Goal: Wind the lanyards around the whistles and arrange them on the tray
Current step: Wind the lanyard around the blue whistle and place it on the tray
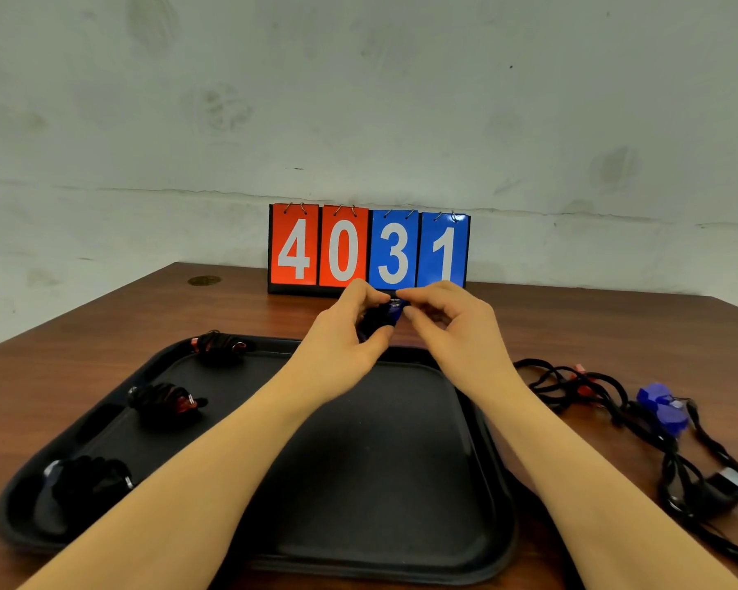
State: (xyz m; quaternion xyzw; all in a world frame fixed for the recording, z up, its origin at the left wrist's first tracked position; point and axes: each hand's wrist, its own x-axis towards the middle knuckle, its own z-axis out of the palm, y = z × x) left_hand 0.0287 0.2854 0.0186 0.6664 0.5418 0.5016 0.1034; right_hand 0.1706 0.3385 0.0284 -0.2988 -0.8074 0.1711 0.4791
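Forearms fill the near edge of my view, both reaching over the tray [465, 525]. Left hand [350, 330] fingers curl round a blue whistle [395, 310], held above the tray's far edge; right hand [444, 321] fingertips pinch at its top, likely the lanyard's end. Winding looks nearly finished, though the cord is mostly hidden behind the fingers.

Done, by my reading: three wound bundles along the tray's left edge, far [220, 347], middle [167, 402], near [90, 483].

Left: loose pile [614, 402] of black lanyards on the desk [103, 317] right of the tray, with blue whistles [663, 408] and red bits showing. Count unclear; tangle runs off the frame's right edge.
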